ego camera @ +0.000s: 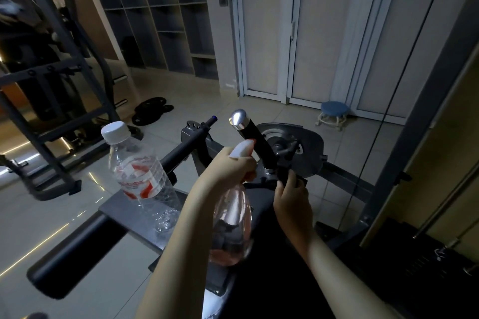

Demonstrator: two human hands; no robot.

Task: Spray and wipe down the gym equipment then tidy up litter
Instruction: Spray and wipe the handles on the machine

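So: one translucent pink spray bottle (232,217), white nozzle, gripped mid-frame in left hand (230,167) beside one chrome-capped black handle (255,134); right hand (293,194) curls round a black metal bracket (272,181) below; one clear ribbed water bottle (140,176) stands left.

Light was dim and bluish. Bright streaks glared off the glossy pale floor tiles (51,204) at left; the chrome-capped black handle (239,117) caught a highlight. Wide-angle distortion bowed the edges; the dark metal rack (51,70) upper left was blurred.
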